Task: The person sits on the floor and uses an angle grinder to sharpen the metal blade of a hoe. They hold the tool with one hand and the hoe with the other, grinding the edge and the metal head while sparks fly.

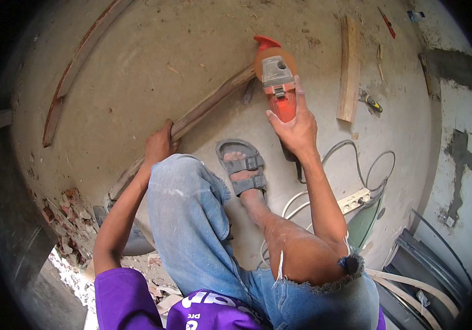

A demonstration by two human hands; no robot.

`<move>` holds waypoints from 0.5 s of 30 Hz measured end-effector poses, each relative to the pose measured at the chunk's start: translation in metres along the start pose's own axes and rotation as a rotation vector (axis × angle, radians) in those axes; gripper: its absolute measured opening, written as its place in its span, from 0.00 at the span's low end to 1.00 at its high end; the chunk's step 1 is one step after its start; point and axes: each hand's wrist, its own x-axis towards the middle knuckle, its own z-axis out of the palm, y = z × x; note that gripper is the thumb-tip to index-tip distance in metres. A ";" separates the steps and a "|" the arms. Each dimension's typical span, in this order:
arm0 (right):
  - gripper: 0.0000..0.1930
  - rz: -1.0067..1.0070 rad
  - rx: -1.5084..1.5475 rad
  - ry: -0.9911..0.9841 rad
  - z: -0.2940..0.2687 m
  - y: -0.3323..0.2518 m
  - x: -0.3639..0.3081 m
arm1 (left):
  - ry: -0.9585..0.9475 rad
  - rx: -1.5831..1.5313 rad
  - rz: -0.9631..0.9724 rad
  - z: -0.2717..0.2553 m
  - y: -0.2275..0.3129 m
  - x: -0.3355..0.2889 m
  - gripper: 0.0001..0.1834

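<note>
My right hand [296, 129] is wrapped round the body of a red and grey angle grinder [281, 91]. The grinder's round brown disc [286, 54] is beside the far end of a long wooden strip [208, 110], and a red guard piece [267, 42] sticks out beyond it. Whether the disc touches the wood I cannot tell. My left hand [160, 144] grips the strip near its middle, by my bent knee. The strip slants from lower left up to the grinder. Its near end lies by my left sandal [134, 242].
A wooden board [349, 71] and a yellow-black screwdriver [373, 103] lie to the right. A power strip [353, 201] with looping cables sits by my right forearm. Another long strip [71, 71] lies far left. Brick rubble [71, 212] is at lower left, dark metal profiles [434, 258] at lower right.
</note>
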 end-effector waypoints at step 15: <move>0.53 0.027 0.093 0.089 -0.001 0.014 -0.009 | 0.066 0.029 0.016 0.010 -0.003 -0.007 0.30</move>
